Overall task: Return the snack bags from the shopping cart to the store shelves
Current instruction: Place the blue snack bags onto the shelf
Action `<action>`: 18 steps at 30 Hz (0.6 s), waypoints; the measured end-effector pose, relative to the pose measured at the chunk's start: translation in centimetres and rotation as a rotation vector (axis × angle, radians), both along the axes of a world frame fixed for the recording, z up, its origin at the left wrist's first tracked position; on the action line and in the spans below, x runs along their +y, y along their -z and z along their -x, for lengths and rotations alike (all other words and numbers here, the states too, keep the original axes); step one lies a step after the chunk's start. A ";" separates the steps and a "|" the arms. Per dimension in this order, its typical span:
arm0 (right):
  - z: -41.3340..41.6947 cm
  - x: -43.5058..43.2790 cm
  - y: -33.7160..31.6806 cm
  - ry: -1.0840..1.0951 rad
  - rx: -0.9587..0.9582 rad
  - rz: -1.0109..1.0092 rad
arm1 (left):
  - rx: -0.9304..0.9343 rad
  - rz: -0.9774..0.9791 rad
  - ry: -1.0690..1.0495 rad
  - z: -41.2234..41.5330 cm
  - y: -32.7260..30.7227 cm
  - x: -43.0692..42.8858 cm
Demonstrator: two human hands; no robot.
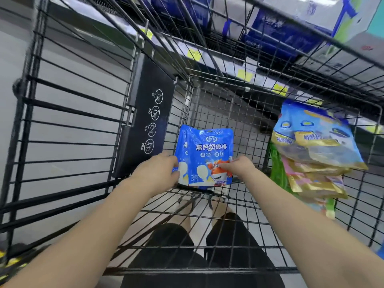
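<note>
Left hand [157, 172] and right hand [239, 165] grip blue bags [208, 149] near bag pile [313, 150] in cart [207, 270].

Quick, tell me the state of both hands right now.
Left hand: grips the left edge of the blue snack bags.
Right hand: pinches the right edge of the same bags.

Snack bags [204, 156], centre: bright blue with white lettering, pale round shapes and an orange-red cartoon figure. Stacked bags [311, 150], right: light blue with gold edging, above pink and green ones. Shopping cart [207, 270]: black wire in a square grid. Panel [145, 121]: black with four white circular pictograms. Shelf tags [194, 54]: yellow. Boxes [280, 28]: dark blue and white. Shorts [172, 235]: black.
</note>
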State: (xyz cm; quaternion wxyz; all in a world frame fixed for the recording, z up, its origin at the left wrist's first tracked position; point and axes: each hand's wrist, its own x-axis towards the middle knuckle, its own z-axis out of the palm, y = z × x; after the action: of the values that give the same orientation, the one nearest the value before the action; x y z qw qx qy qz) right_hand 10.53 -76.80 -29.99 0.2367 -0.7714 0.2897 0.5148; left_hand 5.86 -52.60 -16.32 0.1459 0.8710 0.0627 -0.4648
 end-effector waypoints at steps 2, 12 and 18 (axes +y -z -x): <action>0.1 0.3 0.4 0.109 0.023 -0.018 | 0.001 0.017 -0.014 -0.1 -0.1 0.3; 0.0 0.5 -0.1 0.179 0.056 -0.223 | -0.014 0.021 -0.013 -0.5 0.0 0.6; 0.7 1.1 -1.6 0.331 0.120 -0.508 | 0.008 0.026 -0.027 -0.1 0.2 0.7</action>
State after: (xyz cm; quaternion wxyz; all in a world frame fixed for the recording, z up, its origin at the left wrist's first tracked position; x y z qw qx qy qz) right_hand 9.78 -75.72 -28.38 0.4849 -0.5983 0.2869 0.5697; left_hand 6.00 -51.85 -16.51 0.1634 0.8663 0.0687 -0.4670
